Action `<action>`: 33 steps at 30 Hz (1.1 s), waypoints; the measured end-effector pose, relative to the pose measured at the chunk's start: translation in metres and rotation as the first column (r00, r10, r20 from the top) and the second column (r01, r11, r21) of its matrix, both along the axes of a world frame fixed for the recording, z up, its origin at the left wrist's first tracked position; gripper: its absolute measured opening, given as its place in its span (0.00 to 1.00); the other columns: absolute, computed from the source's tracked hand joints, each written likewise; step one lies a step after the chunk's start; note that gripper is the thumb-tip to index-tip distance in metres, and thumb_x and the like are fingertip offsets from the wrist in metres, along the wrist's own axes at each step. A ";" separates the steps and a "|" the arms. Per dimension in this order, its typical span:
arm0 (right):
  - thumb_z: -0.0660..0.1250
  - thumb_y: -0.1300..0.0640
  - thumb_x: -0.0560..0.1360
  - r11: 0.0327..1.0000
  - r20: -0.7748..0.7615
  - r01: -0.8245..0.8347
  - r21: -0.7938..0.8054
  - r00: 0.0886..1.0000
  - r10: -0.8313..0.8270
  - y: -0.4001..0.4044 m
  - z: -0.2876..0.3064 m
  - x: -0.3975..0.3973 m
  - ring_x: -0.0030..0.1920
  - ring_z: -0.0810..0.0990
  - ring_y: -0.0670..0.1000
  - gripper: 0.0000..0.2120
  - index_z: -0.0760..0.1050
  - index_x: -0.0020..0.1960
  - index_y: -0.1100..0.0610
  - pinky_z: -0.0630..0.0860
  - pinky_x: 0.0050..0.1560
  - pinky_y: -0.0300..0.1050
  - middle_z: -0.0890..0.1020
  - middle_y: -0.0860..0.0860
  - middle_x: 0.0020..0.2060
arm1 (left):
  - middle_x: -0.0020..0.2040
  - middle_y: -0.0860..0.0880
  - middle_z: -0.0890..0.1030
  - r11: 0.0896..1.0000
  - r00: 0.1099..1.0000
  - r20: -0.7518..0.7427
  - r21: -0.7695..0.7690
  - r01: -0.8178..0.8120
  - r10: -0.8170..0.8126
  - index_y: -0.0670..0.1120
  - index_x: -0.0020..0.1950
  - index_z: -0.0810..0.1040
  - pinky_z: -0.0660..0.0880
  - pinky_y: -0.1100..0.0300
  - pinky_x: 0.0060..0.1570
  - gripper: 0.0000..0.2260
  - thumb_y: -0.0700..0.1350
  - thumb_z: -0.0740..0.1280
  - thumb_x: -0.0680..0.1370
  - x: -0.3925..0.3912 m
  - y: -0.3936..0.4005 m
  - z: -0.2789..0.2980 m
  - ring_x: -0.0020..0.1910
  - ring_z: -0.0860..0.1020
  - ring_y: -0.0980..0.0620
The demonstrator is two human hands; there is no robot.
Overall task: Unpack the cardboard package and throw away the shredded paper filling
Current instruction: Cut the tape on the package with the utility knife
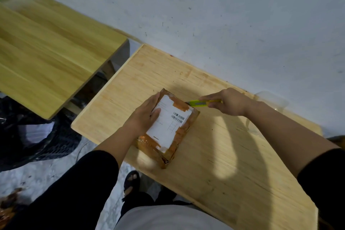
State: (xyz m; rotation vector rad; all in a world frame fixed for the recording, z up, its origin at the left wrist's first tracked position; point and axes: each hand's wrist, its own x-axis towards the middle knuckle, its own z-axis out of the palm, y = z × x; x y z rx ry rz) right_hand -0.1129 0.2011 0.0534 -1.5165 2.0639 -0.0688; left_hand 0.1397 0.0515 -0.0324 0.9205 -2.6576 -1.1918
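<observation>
**Taped package pinned flat, cutter at its far corner**

The pale wooden table (214, 155) stands against a scuffed white wall (224, 15), and everything else is placed from it. To its left, across a narrow gap, stands a second, darker wooden table (46, 52); below that one, a black mesh basket (28, 136) lined with a dark bag sits on the floor.

Near the middle of the pale table lies the cardboard package (168, 129), wrapped in orange-brown tape, flat, with a white shipping label (169, 123) and barcode facing up. It is unopened.

The left hand (143, 115) lies palm-down on the package's left edge, its grip spread wide and pressing rather than clasping, with the thumb resting on the label.

The right hand (225, 101) is over the table beyond the package, its grip closed around a yellow-green utility knife (200, 103). The knife's front end meets the package's far right corner; the blade itself is too small to make out.
</observation>
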 end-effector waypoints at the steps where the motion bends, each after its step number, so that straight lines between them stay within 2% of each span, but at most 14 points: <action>1: 0.62 0.53 0.78 1.000 0.013 0.005 -0.002 1.000 -0.005 0.005 0.001 -0.001 0.26 0.68 0.45 0.16 0.71 0.65 0.45 0.66 0.32 0.41 0.82 0.53 0.34 | 0.75 0.51 0.59 1.000 1.000 0.001 0.004 -0.003 0.003 0.50 0.75 0.51 0.61 0.56 0.69 0.25 0.49 0.56 0.80 0.000 0.000 0.000 0.72 0.62 0.51; 4: 0.61 0.53 0.78 0.999 0.026 0.041 -0.022 0.999 -0.040 0.016 -0.001 0.002 0.25 0.67 0.48 0.16 0.71 0.65 0.44 0.67 0.33 0.44 0.80 0.51 0.31 | 0.75 0.51 0.60 1.000 1.000 -0.004 -0.004 0.000 0.000 0.51 0.75 0.50 0.62 0.57 0.67 0.24 0.49 0.55 0.80 0.000 0.002 0.003 0.70 0.64 0.50; 7: 0.62 0.52 0.78 0.992 0.025 0.110 -0.062 0.994 -0.109 0.027 -0.006 0.009 0.27 0.69 0.49 0.16 0.71 0.65 0.41 0.69 0.35 0.45 0.85 0.56 0.44 | 0.74 0.49 0.62 1.000 1.000 -0.008 -0.013 0.014 -0.014 0.51 0.75 0.51 0.62 0.59 0.64 0.24 0.48 0.55 0.81 -0.002 0.003 0.005 0.69 0.65 0.50; 10: 0.62 0.53 0.78 0.964 0.088 0.230 -0.132 0.972 -0.220 0.044 -0.009 0.022 0.30 0.74 0.48 0.16 0.72 0.64 0.44 0.68 0.35 0.41 0.84 0.53 0.54 | 0.73 0.47 0.64 0.999 0.999 -0.016 -0.035 0.032 -0.032 0.50 0.75 0.51 0.64 0.55 0.66 0.24 0.48 0.55 0.80 -0.002 0.001 0.004 0.69 0.66 0.47; 11: 0.61 0.53 0.78 0.952 0.107 0.265 -0.151 0.962 -0.251 0.050 -0.010 0.028 0.31 0.75 0.45 0.16 0.72 0.65 0.45 0.67 0.35 0.39 0.84 0.51 0.53 | 0.73 0.46 0.64 0.998 0.999 -0.018 -0.047 0.043 -0.043 0.50 0.75 0.51 0.64 0.54 0.67 0.24 0.48 0.55 0.80 -0.002 0.001 0.004 0.69 0.65 0.47; 13: 0.61 0.53 0.78 0.920 0.153 0.352 -0.176 0.932 -0.327 0.061 -0.011 0.039 0.39 0.80 0.38 0.16 0.72 0.65 0.46 0.68 0.41 0.35 0.84 0.46 0.51 | 0.73 0.45 0.63 0.995 0.997 -0.028 -0.072 0.068 -0.070 0.47 0.75 0.51 0.63 0.53 0.68 0.24 0.47 0.55 0.81 0.000 0.000 0.001 0.70 0.64 0.47; 15: 0.61 0.53 0.78 0.865 0.204 0.452 -0.220 0.888 -0.412 0.068 -0.012 0.051 0.59 0.77 0.43 0.16 0.71 0.65 0.44 0.68 0.55 0.33 0.80 0.47 0.60 | 0.74 0.44 0.63 0.992 0.994 -0.047 -0.086 0.096 -0.100 0.46 0.75 0.51 0.63 0.52 0.69 0.24 0.47 0.55 0.81 0.000 -0.001 0.003 0.71 0.64 0.46; 16: 0.61 0.52 0.78 0.838 0.224 0.490 -0.242 0.868 -0.443 0.071 -0.010 0.059 0.64 0.74 0.46 0.16 0.71 0.65 0.43 0.67 0.57 0.30 0.77 0.47 0.63 | 0.74 0.44 0.62 0.990 0.991 -0.060 -0.087 0.113 -0.118 0.45 0.75 0.51 0.62 0.52 0.69 0.24 0.47 0.54 0.81 0.000 -0.001 0.005 0.71 0.64 0.46; 18: 0.62 0.53 0.78 0.811 0.252 0.519 -0.270 0.851 -0.461 0.074 -0.006 0.078 0.63 0.74 0.46 0.16 0.71 0.65 0.43 0.65 0.51 0.21 0.76 0.46 0.64 | 0.76 0.45 0.58 0.988 0.987 -0.066 -0.061 0.142 -0.146 0.46 0.75 0.49 0.56 0.59 0.69 0.24 0.46 0.54 0.81 0.002 -0.003 0.009 0.73 0.60 0.48; 20: 0.63 0.54 0.77 0.817 0.283 0.511 -0.267 0.852 -0.441 0.075 -0.002 0.104 0.61 0.76 0.45 0.16 0.72 0.64 0.44 0.65 0.49 0.18 0.78 0.46 0.62 | 0.76 0.47 0.55 0.984 0.982 -0.054 -0.027 0.177 -0.178 0.47 0.75 0.47 0.52 0.65 0.67 0.25 0.45 0.53 0.81 0.007 -0.007 0.010 0.74 0.56 0.50; 23: 0.63 0.55 0.77 0.868 0.257 0.440 -0.228 0.888 -0.382 0.072 -0.002 0.145 0.58 0.78 0.44 0.17 0.72 0.64 0.42 0.68 0.53 0.24 0.80 0.44 0.59 | 0.76 0.46 0.57 0.966 0.964 -0.061 0.009 0.260 -0.259 0.48 0.75 0.47 0.54 0.64 0.65 0.25 0.45 0.54 0.81 0.021 -0.019 0.010 0.73 0.59 0.50; 26: 0.62 0.49 0.76 0.913 0.215 0.360 -0.189 0.923 -0.320 0.061 -0.011 0.179 0.59 0.79 0.47 0.16 0.72 0.63 0.40 0.75 0.58 0.42 0.80 0.45 0.60 | 0.75 0.45 0.59 0.947 0.946 -0.057 0.019 0.320 -0.318 0.48 0.75 0.48 0.59 0.61 0.66 0.25 0.45 0.54 0.81 0.030 -0.029 0.006 0.72 0.62 0.48; 28: 0.59 0.45 0.75 0.928 0.182 0.323 -0.187 0.939 -0.290 0.053 -0.013 0.196 0.57 0.80 0.50 0.17 0.71 0.63 0.38 0.77 0.55 0.50 0.81 0.46 0.59 | 0.76 0.44 0.57 0.942 0.942 -0.050 0.018 0.334 -0.332 0.47 0.75 0.48 0.58 0.59 0.68 0.25 0.45 0.54 0.81 0.032 -0.031 0.004 0.73 0.60 0.47; 33: 0.59 0.49 0.77 0.937 0.033 0.271 -0.221 0.962 -0.270 0.037 -0.012 0.213 0.54 0.80 0.53 0.16 0.70 0.63 0.36 0.77 0.47 0.47 0.81 0.47 0.58 | 0.77 0.45 0.54 0.933 0.932 -0.063 0.035 0.359 -0.357 0.45 0.75 0.47 0.55 0.59 0.69 0.24 0.45 0.53 0.81 0.033 -0.032 0.005 0.74 0.56 0.48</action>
